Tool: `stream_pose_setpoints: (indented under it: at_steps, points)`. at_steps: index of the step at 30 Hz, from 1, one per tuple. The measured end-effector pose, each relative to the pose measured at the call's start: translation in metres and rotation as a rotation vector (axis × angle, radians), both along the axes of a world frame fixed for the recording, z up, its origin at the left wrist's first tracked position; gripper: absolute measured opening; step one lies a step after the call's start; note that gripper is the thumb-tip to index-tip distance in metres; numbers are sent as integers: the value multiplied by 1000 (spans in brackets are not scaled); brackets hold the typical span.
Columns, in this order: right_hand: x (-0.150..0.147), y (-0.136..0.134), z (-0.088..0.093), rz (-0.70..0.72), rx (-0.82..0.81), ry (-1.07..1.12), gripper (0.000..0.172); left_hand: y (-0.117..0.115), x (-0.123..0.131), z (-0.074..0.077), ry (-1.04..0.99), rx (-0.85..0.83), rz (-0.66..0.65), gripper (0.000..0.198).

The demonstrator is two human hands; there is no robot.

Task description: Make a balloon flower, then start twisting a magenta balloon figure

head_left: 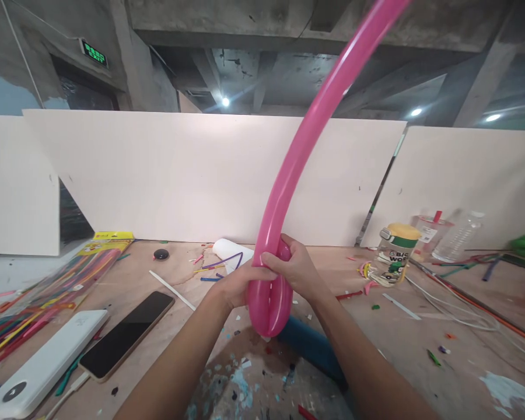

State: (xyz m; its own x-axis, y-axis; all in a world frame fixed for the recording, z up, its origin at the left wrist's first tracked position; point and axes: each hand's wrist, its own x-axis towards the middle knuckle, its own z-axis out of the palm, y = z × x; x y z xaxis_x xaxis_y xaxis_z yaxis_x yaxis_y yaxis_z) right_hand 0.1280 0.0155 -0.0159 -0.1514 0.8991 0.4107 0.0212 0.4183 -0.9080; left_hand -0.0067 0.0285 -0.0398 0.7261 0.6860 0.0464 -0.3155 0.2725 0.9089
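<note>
- A long, glossy magenta-pink modelling balloon (301,140) is in both hands, held above the pinkish, paint-flecked tabletop (398,350).
- The left hand (240,284) closes on it from the left, its thumb laid across the front; the right hand (301,269) closes from the right, slightly higher, thumb in front and fingers wrapped behind. The two thumbs lie close together at the pinch.
- Below the grip hangs a short folded part, two plump lobes side by side with a seam between them, rounded at the bottom.
- Above the grip the long free length rises, its axis curving up and to the right until it leaves the top of the view.
- The foot of that length lines up with the left lobe, so the left hand is nearer its base; the right hand is nearer the short stub at the right lobe's top, and the upper length leans over toward the right.
- The fingers cover the joint, so whether the balloon is twisted there or only squeezed is hard to tell.
</note>
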Motion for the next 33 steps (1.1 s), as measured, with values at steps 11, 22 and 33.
stream_pose_setpoints:
  at_steps: [11,22,33]
  points:
    - [8,15,-10,2,-75,-75,37,21,-17,-24,24,-101,-220,40]
    - [15,36,-30,-12,-228,56,39,29,-20,-60,55,-261,-342,49]
    - [17,42,-37,2,-232,16,41,33,-12,-65,59,-317,-188,81]
